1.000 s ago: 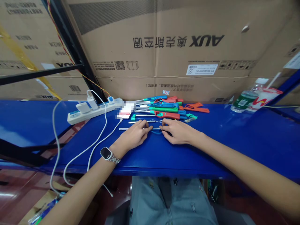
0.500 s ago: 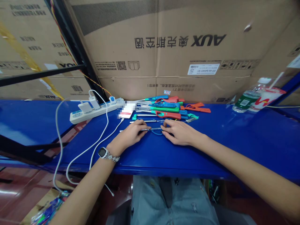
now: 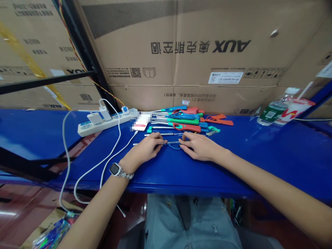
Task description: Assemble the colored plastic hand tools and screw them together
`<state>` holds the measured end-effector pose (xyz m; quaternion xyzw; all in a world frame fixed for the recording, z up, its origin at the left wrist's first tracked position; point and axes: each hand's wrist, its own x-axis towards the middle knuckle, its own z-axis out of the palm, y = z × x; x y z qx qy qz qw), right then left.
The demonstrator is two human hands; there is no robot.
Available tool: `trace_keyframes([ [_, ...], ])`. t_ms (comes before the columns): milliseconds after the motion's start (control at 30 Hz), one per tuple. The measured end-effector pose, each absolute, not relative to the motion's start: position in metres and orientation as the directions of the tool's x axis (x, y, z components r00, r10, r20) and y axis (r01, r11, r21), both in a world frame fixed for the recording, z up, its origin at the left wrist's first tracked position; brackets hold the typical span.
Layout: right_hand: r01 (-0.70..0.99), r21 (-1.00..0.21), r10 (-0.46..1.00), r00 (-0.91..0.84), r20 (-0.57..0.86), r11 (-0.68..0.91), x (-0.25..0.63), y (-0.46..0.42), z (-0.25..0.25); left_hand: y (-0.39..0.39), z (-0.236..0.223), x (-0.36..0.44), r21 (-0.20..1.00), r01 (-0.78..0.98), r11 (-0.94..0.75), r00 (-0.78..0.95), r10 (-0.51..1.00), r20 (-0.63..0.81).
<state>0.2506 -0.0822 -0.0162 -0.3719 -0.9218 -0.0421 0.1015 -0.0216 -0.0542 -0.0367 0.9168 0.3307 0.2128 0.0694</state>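
Note:
In the head view, a partly built long-nosed gas lighter (image 3: 173,147) with a blue handle edge lies low over the blue table, between both hands. Its metal tube passes under my left hand (image 3: 150,147), whose thumb and forefinger pinch the lighter near its middle. At the handle end, the bent fingers of my right hand (image 3: 195,146) close on it; they hide most of that end. Just beyond my fingers lies another metal lighter tube (image 3: 163,134) with thin wires. Behind that is a pile of finished-looking lighters (image 3: 184,127) with red, green and blue handles.
A phone (image 3: 142,122) on a cable lies left of the pile, near a white power strip (image 3: 103,125) with plugs. White cables hang over the table's front edge. At right stand a bottle (image 3: 272,110) and a cup (image 3: 294,110). Large cartons (image 3: 194,20) rise behind.
Both hands keep the same hold on the lighter, and it stays in place. Only the camera view has shifted very slightly.

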Motion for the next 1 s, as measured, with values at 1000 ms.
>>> trace_keyframes([
  [1000, 0.777, -0.08, 0.705, -0.516, 0.486, 0.624, 0.258, -0.051, 0.003, -0.039, -0.005, -0.009, 0.169, 0.623, -0.764, 0.61, 0.61, 0.506],
])
